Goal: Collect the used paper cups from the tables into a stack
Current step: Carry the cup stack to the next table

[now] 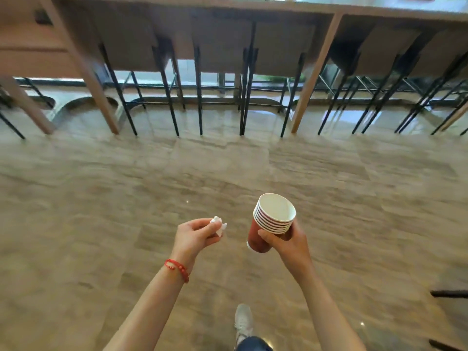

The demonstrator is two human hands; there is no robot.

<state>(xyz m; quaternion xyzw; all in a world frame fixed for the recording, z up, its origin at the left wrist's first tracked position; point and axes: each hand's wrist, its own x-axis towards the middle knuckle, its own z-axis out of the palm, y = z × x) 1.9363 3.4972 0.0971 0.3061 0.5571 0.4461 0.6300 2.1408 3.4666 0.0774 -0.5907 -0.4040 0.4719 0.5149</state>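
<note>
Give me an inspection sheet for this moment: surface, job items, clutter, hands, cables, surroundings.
Surface: glossy stone-look floor; the long table's top is mostly out of view, so any cups on it cannot be told.
Job items: cup stack, red outside, white inside, tilted, several rims showing.
Clutter: crumpled white tissue.
Hands: right hand wraps the stack; left hand pinches the tissue, red bracelet on its wrist.
Cables: nothing seen.
Surroundings: stools with black legs tucked under the table; the person's shoe below.
</note>
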